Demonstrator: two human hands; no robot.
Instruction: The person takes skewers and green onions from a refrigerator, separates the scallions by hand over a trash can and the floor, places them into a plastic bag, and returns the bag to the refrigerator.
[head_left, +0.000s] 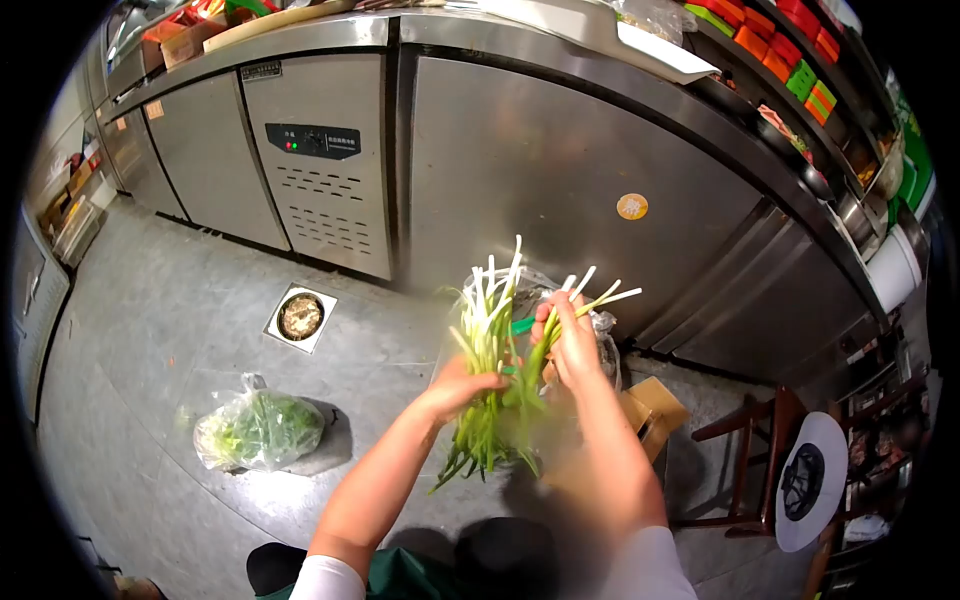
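My left hand (462, 388) is wrapped round the middle of a thick bunch of scallions (484, 330), white ends up and green leaves hanging down. To its right, my right hand (572, 340) is closed on a few separate scallion stalks (605, 297). Their white ends point up and right, while their green leaves slant down toward the bunch. A bright green strip (523, 325) shows between the hands; what it belongs to is unclear. Behind my right hand, clear plastic wrapping (604, 322) is partly hidden.
A clear bag of greens (262, 430) lies on the grey floor at left, below a square floor drain (300, 316). Steel cabinets (520, 150) stand ahead. A cardboard box (655, 408) and a wooden chair with a hat (812, 482) are at right.
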